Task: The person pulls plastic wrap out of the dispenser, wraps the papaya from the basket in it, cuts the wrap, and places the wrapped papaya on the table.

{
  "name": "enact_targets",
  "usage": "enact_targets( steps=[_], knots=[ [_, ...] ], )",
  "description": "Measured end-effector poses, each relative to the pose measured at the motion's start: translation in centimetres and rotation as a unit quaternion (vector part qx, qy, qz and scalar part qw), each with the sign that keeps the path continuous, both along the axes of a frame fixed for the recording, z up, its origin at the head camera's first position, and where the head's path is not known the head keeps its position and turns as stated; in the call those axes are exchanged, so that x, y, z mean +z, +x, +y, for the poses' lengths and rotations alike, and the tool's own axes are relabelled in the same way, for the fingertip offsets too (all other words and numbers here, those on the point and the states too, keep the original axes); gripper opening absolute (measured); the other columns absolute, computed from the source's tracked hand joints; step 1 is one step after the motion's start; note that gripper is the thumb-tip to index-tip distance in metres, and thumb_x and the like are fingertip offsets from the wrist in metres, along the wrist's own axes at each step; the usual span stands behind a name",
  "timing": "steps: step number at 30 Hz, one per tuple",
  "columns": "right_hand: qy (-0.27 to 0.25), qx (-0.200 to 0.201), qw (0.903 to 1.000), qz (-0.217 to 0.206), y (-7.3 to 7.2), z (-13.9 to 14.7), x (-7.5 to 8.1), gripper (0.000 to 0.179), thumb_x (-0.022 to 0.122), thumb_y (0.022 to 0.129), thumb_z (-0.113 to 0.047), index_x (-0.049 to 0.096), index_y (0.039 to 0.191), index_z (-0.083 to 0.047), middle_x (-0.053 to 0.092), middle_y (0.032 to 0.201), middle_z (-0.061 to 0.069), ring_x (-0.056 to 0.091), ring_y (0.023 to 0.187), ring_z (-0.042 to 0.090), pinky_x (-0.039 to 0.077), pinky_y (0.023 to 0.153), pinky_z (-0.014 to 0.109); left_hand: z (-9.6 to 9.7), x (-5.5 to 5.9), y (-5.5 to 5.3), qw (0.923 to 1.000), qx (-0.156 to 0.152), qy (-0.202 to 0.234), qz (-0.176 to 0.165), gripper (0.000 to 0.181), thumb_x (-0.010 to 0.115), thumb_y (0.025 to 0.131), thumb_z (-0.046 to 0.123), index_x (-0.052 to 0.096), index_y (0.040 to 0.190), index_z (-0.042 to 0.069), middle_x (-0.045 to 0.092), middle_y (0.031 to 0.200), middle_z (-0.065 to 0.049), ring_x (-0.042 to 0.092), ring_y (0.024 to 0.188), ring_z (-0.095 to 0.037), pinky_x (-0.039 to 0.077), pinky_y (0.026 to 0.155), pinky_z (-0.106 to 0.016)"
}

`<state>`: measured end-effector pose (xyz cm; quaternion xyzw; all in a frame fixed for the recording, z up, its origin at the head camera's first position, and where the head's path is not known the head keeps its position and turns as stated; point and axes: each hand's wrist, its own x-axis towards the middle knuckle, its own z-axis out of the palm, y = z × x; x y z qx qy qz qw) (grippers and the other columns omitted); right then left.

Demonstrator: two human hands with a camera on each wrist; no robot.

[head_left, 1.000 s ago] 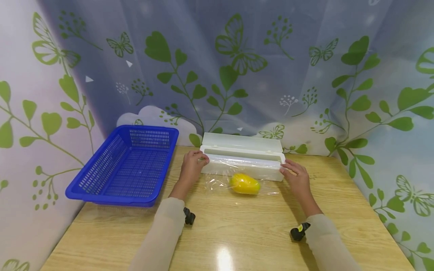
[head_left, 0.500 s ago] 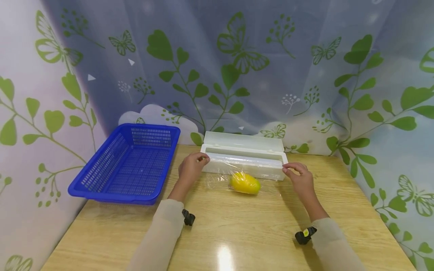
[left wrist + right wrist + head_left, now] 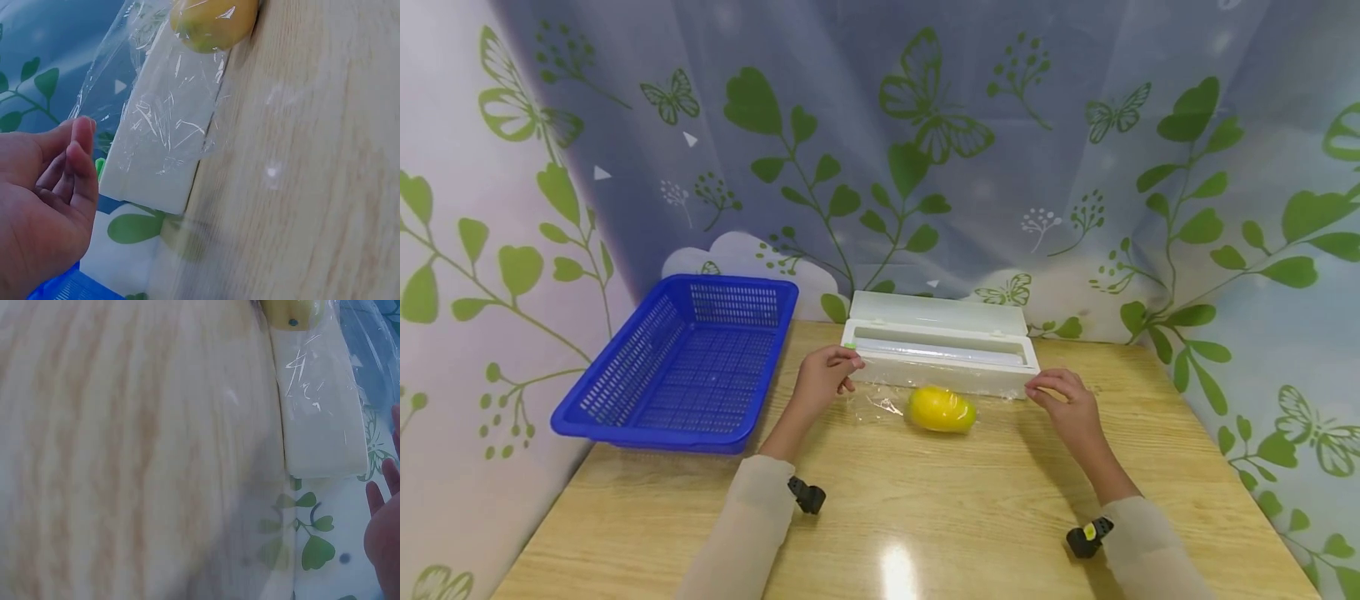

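Note:
A white cling film dispenser [image 3: 936,312] stands on the table with its lid up and a roll [image 3: 940,352] inside. In front of it lies a yellow mango [image 3: 942,409] with a greenish tip, under clear cling film [image 3: 169,119]. My left hand [image 3: 822,379] pinches the film's left side between thumb and fingers, just off the dispenser's left end. At the right end, my right hand [image 3: 1067,404] pinches the film with thumb and forefinger. In the right wrist view that hand [image 3: 387,525] is partly cut off by the frame edge.
A blue plastic basket [image 3: 748,417] stands on the left of the wooden table [image 3: 880,500]. Behind the table hangs a curtain [image 3: 850,125] with leaves and butterflies. A small green piece [image 3: 850,346] shows at the dispenser's left end.
Both hands have come down from the dispenser's top rim toward me, the film between them. The green piece at the left end is now uncovered. The mango stays about where it was.

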<state>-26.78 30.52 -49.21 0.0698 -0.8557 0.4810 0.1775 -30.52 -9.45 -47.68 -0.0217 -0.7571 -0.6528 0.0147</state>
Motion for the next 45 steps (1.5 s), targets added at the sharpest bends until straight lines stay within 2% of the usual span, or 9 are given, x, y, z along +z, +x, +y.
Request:
enact_targets(
  steps=[4,7,15,22,29,33,36,39,45],
  knots=[
    [0.015,0.017,0.9989,0.040,0.2,0.3,-0.3,0.007,0.075,0.090,-0.005,0.077,0.096,-0.001,0.065,0.113,0.013,0.047,0.108,-0.006,0.038,0.089,0.007,-0.1,-0.2,0.2,0.9999,-0.008,0.014,-0.004,0.017,0.070,0.097,0.016,0.071,0.105,0.001,0.075,0.101,-0.014,0.063,0.064,-0.012,0.051,0.059,-0.021],
    [0.027,0.037,0.9951,0.087,0.9,0.0,0.2,0.008,0.074,0.084,0.009,0.076,0.090,0.004,0.064,0.108,0.023,0.050,0.107,0.006,0.037,0.088,0.005,-0.4,-0.5,0.3,0.9992,-0.016,0.036,-0.008,0.019,0.070,0.096,0.013,0.069,0.107,-0.003,0.074,0.099,-0.016,0.065,0.068,-0.011,0.055,0.064,-0.022],
    [0.075,0.107,0.9792,0.155,0.2,1.3,-1.1,0.020,0.077,0.073,0.017,0.077,0.082,-0.001,0.063,0.100,0.017,0.049,0.107,0.013,0.033,0.093,0.009,-1.0,-1.1,1.5,0.9936,-0.050,0.098,-0.025,0.018,0.069,0.096,0.011,0.067,0.100,-0.007,0.072,0.093,-0.013,0.069,0.075,-0.012,0.061,0.077,-0.028],
    [0.110,0.152,0.9636,0.191,0.2,1.5,-1.7,0.025,0.077,0.067,0.021,0.076,0.080,-0.001,0.063,0.098,0.018,0.049,0.104,0.025,0.035,0.088,0.017,-1.3,-1.5,2.4,0.9959,-0.061,0.060,-0.028,0.010,0.071,0.093,0.005,0.067,0.094,-0.004,0.072,0.090,-0.013,0.069,0.076,-0.013,0.061,0.080,-0.032],
    [0.109,0.157,0.9640,0.184,0.2,1.1,-1.7,0.023,0.078,0.067,0.020,0.076,0.078,0.001,0.066,0.092,0.019,0.056,0.099,0.022,0.038,0.090,0.008,-1.1,-2.3,2.5,0.9970,-0.070,-0.018,-0.026,0.005,0.070,0.091,-0.002,0.066,0.090,-0.004,0.070,0.080,-0.006,0.065,0.072,-0.013,0.060,0.075,-0.036],
    [0.141,0.130,0.9741,0.120,0.2,1.0,-1.6,0.017,0.079,0.074,0.013,0.078,0.083,-0.001,0.072,0.094,0.017,0.065,0.094,0.026,0.047,0.089,0.012,-0.7,-2.8,2.2,0.9961,-0.063,-0.057,-0.022,0.007,0.071,0.089,-0.002,0.064,0.092,-0.002,0.067,0.079,-0.006,0.064,0.069,-0.013,0.059,0.070,-0.034],
    [0.160,0.089,0.9831,0.010,0.3,0.9,-1.2,0.006,0.077,0.088,-0.006,0.079,0.094,-0.008,0.074,0.105,0.013,0.066,0.101,0.030,0.054,0.091,0.032,-0.4,-2.9,2.1,0.9953,-0.063,-0.069,-0.027,0.015,0.071,0.088,-0.002,0.063,0.101,-0.001,0.066,0.081,-0.008,0.065,0.069,-0.016,0.058,0.068,-0.032],
    [0.152,0.057,0.9828,-0.088,0.3,0.6,-0.7,0.020,0.069,0.097,-0.027,0.077,0.103,-0.010,0.072,0.112,0.012,0.064,0.106,0.032,0.054,0.089,0.044,-0.2,-2.7,2.0,0.9932,-0.069,-0.089,-0.031,0.029,0.072,0.088,-0.001,0.062,0.115,0.001,0.066,0.083,-0.008,0.066,0.069,-0.017,0.058,0.067,-0.031],
    [0.107,0.026,0.9858,-0.127,-0.1,-0.3,-0.5,0.028,0.066,0.099,-0.030,0.072,0.105,-0.004,0.073,0.098,0.010,0.065,0.090,0.022,0.054,0.071,0.029,0.1,-2.4,1.8,0.9846,-0.090,-0.148,-0.023,0.043,0.070,0.089,-0.002,0.061,0.131,0.002,0.065,0.082,-0.007,0.065,0.068,-0.018,0.053,0.061,-0.027]
  ],
)
